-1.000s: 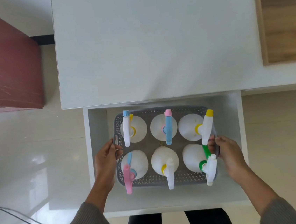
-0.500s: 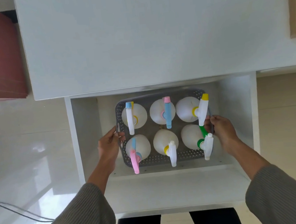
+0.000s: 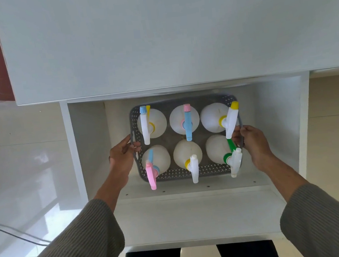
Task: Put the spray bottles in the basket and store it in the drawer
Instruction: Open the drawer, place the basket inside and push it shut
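Now I see my left hand (image 3: pixel 123 154) and right hand (image 3: pixel 253 142) each clasped on a side rim of the basket (image 3: pixel 175 172), which sits inside the drawer (image 3: pixel 194 209), six spray bottles (image 3: pixel 187 152) within it.

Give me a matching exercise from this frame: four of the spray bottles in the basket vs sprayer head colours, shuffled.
Bottles (as seen in the head view):
1. back middle bottle
2. front left bottle
3. front right bottle
4. front middle bottle

Sprayer heads:
A. white head, green collar and trigger
B. pink head, blue trigger
C. blue head, pink nozzle tip
D. white head, yellow collar

Pairs: 1-C, 2-B, 3-A, 4-D

All sit in the grey basket, held at its sides by the left hand and right hand inside the open drawer.
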Motion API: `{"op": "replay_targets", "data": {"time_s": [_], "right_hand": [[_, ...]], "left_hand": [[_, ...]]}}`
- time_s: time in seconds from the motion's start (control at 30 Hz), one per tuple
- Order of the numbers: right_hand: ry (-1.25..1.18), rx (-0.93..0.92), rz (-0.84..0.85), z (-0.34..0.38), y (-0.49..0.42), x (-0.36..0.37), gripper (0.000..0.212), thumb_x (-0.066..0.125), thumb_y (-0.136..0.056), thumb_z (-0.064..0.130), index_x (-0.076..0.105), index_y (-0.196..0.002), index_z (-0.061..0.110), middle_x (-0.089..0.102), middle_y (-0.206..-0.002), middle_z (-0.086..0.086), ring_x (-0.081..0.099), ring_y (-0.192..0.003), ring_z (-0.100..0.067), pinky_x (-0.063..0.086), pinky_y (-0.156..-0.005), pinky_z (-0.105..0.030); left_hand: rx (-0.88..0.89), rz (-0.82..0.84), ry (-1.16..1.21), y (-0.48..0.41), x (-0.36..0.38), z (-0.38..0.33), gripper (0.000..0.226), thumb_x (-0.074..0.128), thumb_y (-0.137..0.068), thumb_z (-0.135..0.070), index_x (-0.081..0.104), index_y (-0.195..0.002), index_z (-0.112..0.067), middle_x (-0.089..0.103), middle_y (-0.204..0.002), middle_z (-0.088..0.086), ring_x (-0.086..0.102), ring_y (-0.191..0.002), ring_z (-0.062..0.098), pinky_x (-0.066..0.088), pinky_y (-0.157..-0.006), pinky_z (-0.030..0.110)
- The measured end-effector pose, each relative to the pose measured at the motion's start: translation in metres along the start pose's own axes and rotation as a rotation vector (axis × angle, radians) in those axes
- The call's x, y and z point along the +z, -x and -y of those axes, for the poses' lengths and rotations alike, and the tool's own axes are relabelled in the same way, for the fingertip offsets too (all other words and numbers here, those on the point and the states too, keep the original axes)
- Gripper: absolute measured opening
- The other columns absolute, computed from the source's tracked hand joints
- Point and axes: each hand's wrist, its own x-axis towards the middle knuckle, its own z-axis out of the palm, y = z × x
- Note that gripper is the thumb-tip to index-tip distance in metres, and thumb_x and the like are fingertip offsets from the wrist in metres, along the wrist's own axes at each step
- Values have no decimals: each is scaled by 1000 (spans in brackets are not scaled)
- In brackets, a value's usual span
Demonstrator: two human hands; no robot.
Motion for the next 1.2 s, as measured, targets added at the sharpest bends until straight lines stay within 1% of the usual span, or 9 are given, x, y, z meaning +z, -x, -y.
{"op": "replay_targets", "data": {"time_s": [0.2,0.37,0.43,0.6,0.7,0.83,0.97,1.07,1.2], "right_hand": [[23,33,15,0,0,-1,31,39,-101,7,65,-114,-3,68,-96,-14,63,-77,-18,50,-86,-32],[157,-29,-51,-1,13,-5,29,45,-96,23,68,-108,12,69,-113,-10,64,-107,-27,50,-103,-48],[163,-47,-136,-5,26,-8,30,44,-97,27,66,-112,13,66,-120,-9,61,-115,-29,48,-105,-51],[266,-105,-236,-31,73,-22,38,40,-103,29,59,-129,9,62,-129,-12,55,-113,-26,39,-97,-32],[330,-183,-232,-46,110,-28,36,41,-105,27,58,-129,7,61,-132,-15,55,-122,-30,37,-98,-32],[444,-354,-185,-67,166,-26,33,50,-102,18,56,-132,4,57,-136,-16,51,-128,-32,37,-109,-37],[641,-576,-116,-102,226,-25,42,49,-100,27,51,-138,8,48,-144,-10,39,-139,-20,22,-110,-14],[799,-746,-98,-133,253,-27,47,41,-103,32,49,-142,7,44,-152,-11,35,-146,-26,23,-119,-28],[1096,-852,-52,-181,264,-32,61,34,-98,37,40,-150,5,29,-161,-16,25,-151,-34,23,-119,-49]], "left_hand": [[35,-6,-72,-1,-2,-2,40,50,-99,-3,59,-136,-17,74,-94,-4,71,-92,18,52,-101,40],[100,4,-183,10,-3,-10,38,53,-101,-16,57,-137,-27,71,-105,-4,66,-95,15,52,-78,21],[93,-28,-189,17,-5,-9,40,51,-101,-20,52,-141,-25,67,-114,1,62,-94,15,49,-77,21],[105,-23,-259,51,-15,5,41,50,-102,-21,49,-143,-18,61,-129,8,57,-102,19,48,-88,32],[290,24,-506,85,-25,19,41,55,-99,-19,53,-140,-10,60,-131,15,60,-110,28,49,-96,41],[500,40,-963,134,-47,43,39,58,-97,-25,59,-135,-15,64,-130,9,61,-116,32,48,-97,47],[730,-72,-1008,180,-70,78,34,53,-97,-27,66,-126,-14,70,-120,8,69,-106,30,54,-91,45],[861,-74,-1062,214,-81,113,49,39,-97,-37,57,-137,-14,61,-138,8,60,-125,29,44,-107,45],[882,-2,-1208,241,-86,155,64,33,-98,-46,26,-155,-18,25,-163,11,23,-150,33,19,-120,48]]}}
